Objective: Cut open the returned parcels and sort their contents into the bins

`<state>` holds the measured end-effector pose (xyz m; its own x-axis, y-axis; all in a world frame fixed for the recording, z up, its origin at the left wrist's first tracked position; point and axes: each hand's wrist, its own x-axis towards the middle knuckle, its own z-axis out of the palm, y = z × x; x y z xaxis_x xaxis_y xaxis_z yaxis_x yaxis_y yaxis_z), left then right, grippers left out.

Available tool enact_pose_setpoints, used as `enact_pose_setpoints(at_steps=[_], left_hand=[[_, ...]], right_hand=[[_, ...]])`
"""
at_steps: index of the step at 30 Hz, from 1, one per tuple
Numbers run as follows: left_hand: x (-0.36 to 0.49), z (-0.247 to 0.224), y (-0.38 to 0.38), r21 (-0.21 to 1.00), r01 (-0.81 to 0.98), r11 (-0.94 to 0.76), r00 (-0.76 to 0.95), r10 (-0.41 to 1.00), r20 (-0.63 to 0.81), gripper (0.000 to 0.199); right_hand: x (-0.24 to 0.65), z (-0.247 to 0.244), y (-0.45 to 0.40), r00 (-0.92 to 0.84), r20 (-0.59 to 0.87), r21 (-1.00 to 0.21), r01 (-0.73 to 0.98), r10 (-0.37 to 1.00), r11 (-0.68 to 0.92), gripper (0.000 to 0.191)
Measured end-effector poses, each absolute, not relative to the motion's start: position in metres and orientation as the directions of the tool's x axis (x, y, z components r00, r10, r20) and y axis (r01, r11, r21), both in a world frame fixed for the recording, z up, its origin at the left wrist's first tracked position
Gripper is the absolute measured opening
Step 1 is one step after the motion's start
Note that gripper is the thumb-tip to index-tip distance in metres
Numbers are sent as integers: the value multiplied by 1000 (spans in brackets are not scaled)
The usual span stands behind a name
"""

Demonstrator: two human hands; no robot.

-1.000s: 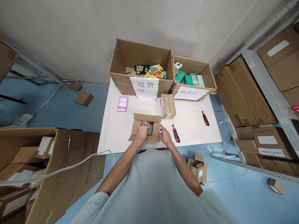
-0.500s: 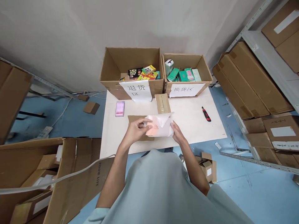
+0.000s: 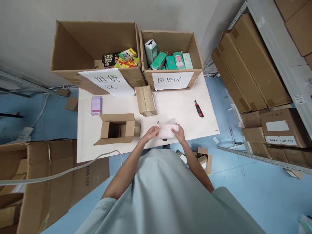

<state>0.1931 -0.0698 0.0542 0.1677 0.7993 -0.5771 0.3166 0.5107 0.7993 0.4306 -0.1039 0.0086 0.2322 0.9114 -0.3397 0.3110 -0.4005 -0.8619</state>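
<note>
Low over the table's front edge, a small pinkish-white packet in thin, see-through wrapping is held between both hands. My left hand pinches its left end with closed fingers. At its right end, my right hand grips with the thumb on top. A slim tool shows only its tip and lower end around the packet, so its kind is hidden. To the left, an opened cardboard box has its flaps spread. Behind the hands stands a taped small carton.
Two large cardboard boxes, one of colourful packs and one of green cartons, stand at the back with paper signs. A red-black utility knife lies right. A pale cable crosses left. Shelving with boxes borders the right.
The view has shifted, and table items now appear further left. Both hands and the packet have moved right of the opened box, which is now uncovered. The packet stays held.
</note>
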Motion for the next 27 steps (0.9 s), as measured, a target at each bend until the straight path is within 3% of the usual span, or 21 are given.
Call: enact_pose_setpoints(at_steps=[5,9,12,15,18,21,23,27], left_hand=[[211,30,-80,706,371,604,33,751,-660,56],[195,38,-96,704,354,616,-49,764,-644,70],[171,62,-111,813,302,497,-42,859,-510,76],[137,94,-119,904,225,364,-58,931,-361,69],[87,119,-117,917,260,302,-255,938,-236,60],[26,122,-108,839,460,290,-461,886,-54,48],[-13,113,-101,730,582,358,-502,865,-24,58],[-68,85,-93,590,652,476,-458,868,-193,98]], right_hand=[[428,-30,-103,221,-407,-780,421,886,-463,44],[422,-37,-107,199,-423,-751,468,884,-466,65],[418,-28,-109,217,-324,-740,548,921,-389,80],[409,-6,-106,207,-200,-750,596,958,-286,83],[382,22,-98,79,-179,-801,567,981,-192,76],[336,49,-89,-92,-206,-860,493,974,-135,68],[299,63,-86,-166,-204,-863,496,965,-97,65],[222,82,-79,-297,-160,-748,659,941,80,54]])
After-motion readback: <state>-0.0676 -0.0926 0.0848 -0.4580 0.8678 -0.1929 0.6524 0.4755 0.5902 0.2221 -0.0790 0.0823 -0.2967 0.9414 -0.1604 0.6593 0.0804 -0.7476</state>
